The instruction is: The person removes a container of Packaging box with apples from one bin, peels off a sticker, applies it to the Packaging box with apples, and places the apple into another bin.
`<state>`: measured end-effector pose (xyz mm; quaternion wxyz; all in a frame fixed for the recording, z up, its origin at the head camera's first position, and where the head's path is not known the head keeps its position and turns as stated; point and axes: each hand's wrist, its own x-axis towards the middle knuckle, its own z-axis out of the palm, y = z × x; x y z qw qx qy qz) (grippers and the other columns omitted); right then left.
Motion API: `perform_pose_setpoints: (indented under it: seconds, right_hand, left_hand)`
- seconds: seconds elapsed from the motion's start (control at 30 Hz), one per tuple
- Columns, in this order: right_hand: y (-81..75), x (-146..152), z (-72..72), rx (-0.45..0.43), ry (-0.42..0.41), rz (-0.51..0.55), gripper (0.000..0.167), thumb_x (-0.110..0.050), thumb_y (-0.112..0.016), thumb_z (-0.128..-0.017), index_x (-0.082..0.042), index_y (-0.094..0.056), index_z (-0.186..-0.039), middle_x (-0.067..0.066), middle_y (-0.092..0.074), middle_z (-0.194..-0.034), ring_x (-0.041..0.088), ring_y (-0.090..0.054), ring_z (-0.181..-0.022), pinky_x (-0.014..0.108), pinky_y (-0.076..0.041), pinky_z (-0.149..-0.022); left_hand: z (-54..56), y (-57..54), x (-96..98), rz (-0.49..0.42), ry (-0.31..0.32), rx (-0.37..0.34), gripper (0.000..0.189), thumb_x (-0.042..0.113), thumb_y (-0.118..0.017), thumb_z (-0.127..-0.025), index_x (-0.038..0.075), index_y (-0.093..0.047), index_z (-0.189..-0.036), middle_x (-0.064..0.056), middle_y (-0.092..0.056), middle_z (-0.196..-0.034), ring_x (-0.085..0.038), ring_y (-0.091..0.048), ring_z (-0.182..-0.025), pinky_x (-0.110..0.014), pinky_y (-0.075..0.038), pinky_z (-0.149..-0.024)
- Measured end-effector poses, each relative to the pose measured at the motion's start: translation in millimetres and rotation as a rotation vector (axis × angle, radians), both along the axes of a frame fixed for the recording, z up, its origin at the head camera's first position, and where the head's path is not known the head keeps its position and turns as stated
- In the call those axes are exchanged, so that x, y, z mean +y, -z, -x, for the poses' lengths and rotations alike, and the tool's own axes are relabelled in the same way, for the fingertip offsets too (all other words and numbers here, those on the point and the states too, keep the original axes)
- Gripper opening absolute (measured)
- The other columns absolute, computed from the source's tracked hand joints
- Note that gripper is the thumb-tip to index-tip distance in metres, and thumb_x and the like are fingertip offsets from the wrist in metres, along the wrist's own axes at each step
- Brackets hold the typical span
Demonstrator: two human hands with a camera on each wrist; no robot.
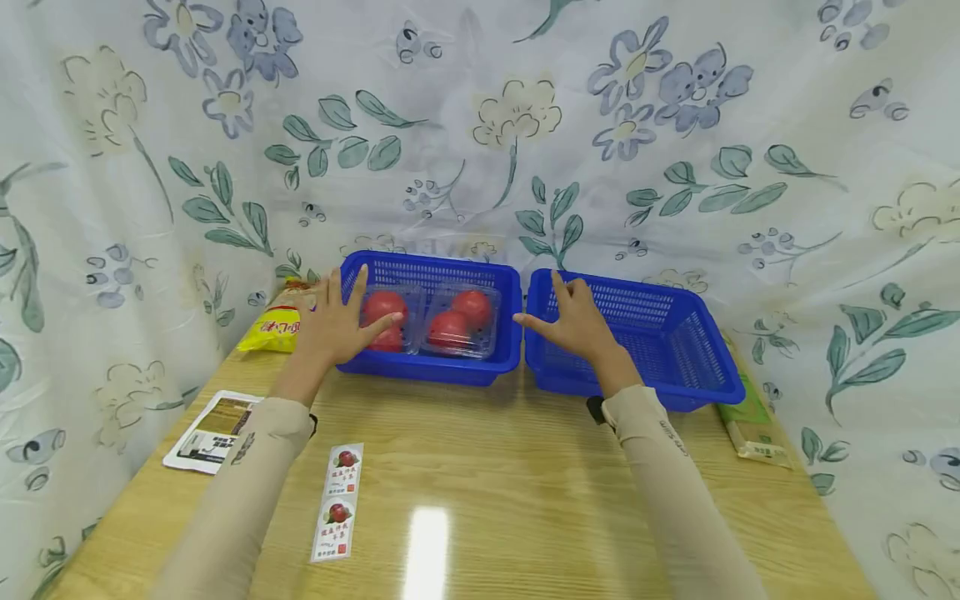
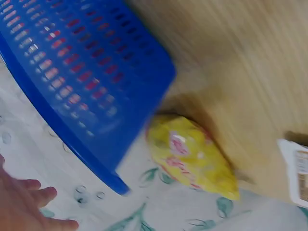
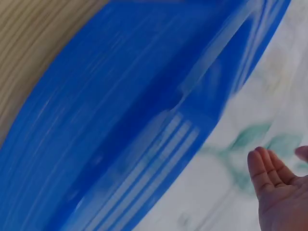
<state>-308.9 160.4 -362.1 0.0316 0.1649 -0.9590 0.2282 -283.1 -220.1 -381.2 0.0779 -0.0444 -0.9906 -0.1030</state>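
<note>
In the head view, two clear plastic boxes of red round fruit lie in the left blue basket (image 1: 427,369): a left fruit box (image 1: 390,310) and a right fruit box (image 1: 461,321). My left hand (image 1: 330,321) hovers over that basket's left end, fingers spread, beside the left box and partly covering it. Over the left side of the right blue basket (image 1: 660,342) is my right hand (image 1: 573,325), thumb and fingers apart. Neither hand holds anything. Whether either one touches a rim, I cannot tell.
A yellow snack bag (image 1: 273,327) stands left of the baskets. On the wooden table lie a white-edged packet (image 1: 213,432) and a strip of fruit labels (image 1: 337,502). A green and tan package (image 1: 757,425) is at the right. A floral curtain (image 1: 450,125) hangs behind.
</note>
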Motion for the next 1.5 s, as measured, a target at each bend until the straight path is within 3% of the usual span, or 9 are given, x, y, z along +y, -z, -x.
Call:
perform_pose_setpoints:
  seconds: [0.07, 0.13, 0.27, 0.37, 0.5, 0.67, 0.97, 1.27, 1.5]
  right_hand:
    - [-0.5, -25, 3.5, 0.003, -0.048, 0.020, 0.104, -0.065, -0.060, -0.088, -0.006, -0.011, -0.159, 0.020, -0.036, -0.121, 0.029, -0.037, -0.100, 0.046, -0.040, -0.084]
    - [1.0, -52, 6.3, -0.003, -0.098, 0.020, 0.098, -0.062, -0.060, -0.090, -0.003, -0.020, -0.157, 0.020, -0.039, -0.124, 0.029, -0.039, -0.103, 0.045, -0.042, -0.088]
    - [8.1, -106, 10.6, -0.008, -0.183, -0.053, 0.085, -0.063, -0.057, -0.092, -0.002, -0.042, -0.149, 0.022, -0.043, -0.135, 0.033, -0.041, -0.118, 0.048, -0.043, -0.102]
    - [17.0, -138, 13.0, 0.016, -0.218, -0.174, 0.083, -0.067, -0.053, -0.091, -0.003, -0.049, -0.145, 0.022, -0.041, -0.143, 0.037, -0.034, -0.133, 0.050, -0.034, -0.112]
    - [28.6, -166, 13.7, 0.019, -0.218, -0.304, 0.090, -0.072, -0.051, -0.089, -0.007, -0.044, -0.149, 0.020, -0.031, -0.157, 0.037, -0.015, -0.150, 0.054, -0.018, -0.121]
    - [38.2, -184, 17.8, -0.043, -0.195, -0.376, 0.099, -0.080, -0.047, -0.085, -0.008, -0.038, -0.153, 0.019, -0.020, -0.163, 0.034, 0.003, -0.154, 0.057, -0.004, -0.122]
    - [52.2, -204, 29.0, -0.052, -0.155, -0.530, 0.107, -0.085, -0.042, -0.082, -0.009, -0.031, -0.156, 0.016, -0.019, -0.165, 0.032, 0.003, -0.154, 0.061, 0.000, -0.120]
    - [69.6, -218, 30.6, -0.011, -0.125, -0.410, 0.115, -0.088, -0.041, -0.079, -0.003, -0.028, -0.156, 0.016, -0.036, -0.158, 0.035, -0.008, -0.154, 0.068, 0.005, -0.116]
    - [63.4, -230, 34.6, -0.019, -0.108, -0.213, 0.116, -0.084, -0.046, -0.082, -0.004, -0.013, -0.159, 0.011, -0.053, -0.146, 0.038, -0.031, -0.147, 0.068, 0.012, -0.113]
  left_hand:
    - [-6.6, -0.8, -9.9, -0.029, -0.027, 0.033, 0.103, 0.081, -0.034, -0.089, 0.015, -0.002, -0.161, -0.032, -0.010, -0.159, -0.054, -0.014, -0.145, -0.079, -0.004, -0.108]
    - [-14.3, 0.4, -20.4, -0.050, -0.059, 0.039, 0.103, 0.080, -0.034, -0.090, 0.011, -0.006, -0.160, -0.033, -0.015, -0.157, -0.056, -0.020, -0.141, -0.078, -0.009, -0.108]
    - [-29.3, 10.6, -39.1, -0.099, -0.119, 0.000, 0.105, 0.080, -0.034, -0.089, 0.006, -0.009, -0.159, -0.037, -0.019, -0.154, -0.060, -0.025, -0.135, -0.077, -0.020, -0.103]
    - [-37.2, 23.1, -47.7, -0.129, -0.134, -0.053, 0.108, 0.082, -0.034, -0.088, 0.005, -0.007, -0.159, -0.038, -0.020, -0.153, -0.061, -0.027, -0.134, -0.078, -0.022, -0.101]
    - [-43.6, 37.8, -50.7, -0.148, -0.116, -0.139, 0.112, 0.084, -0.033, -0.087, 0.005, -0.002, -0.159, -0.039, -0.015, -0.155, -0.062, -0.024, -0.137, -0.079, -0.019, -0.103]
    - [-45.3, 47.3, -47.1, -0.182, -0.107, -0.172, 0.118, 0.083, -0.040, -0.085, 0.002, 0.008, -0.157, -0.038, -0.006, -0.158, -0.064, -0.024, -0.137, -0.079, -0.020, -0.104]
    - [-49.6, 49.1, -44.7, -0.244, -0.118, -0.141, 0.123, 0.078, -0.049, -0.085, -0.009, 0.001, -0.155, -0.038, -0.006, -0.158, -0.061, -0.022, -0.139, -0.076, -0.025, -0.105]
    - [-52.2, 56.0, -43.7, -0.249, -0.101, -0.122, 0.122, 0.078, -0.049, -0.085, -0.009, 0.001, -0.155, -0.036, -0.006, -0.158, -0.063, -0.032, -0.133, -0.073, -0.034, -0.100]
    - [-49.5, 52.7, -45.5, -0.246, -0.091, -0.110, 0.120, 0.076, -0.050, -0.087, -0.009, 0.002, -0.155, -0.036, -0.004, -0.158, -0.062, -0.030, -0.134, -0.073, -0.032, -0.102]
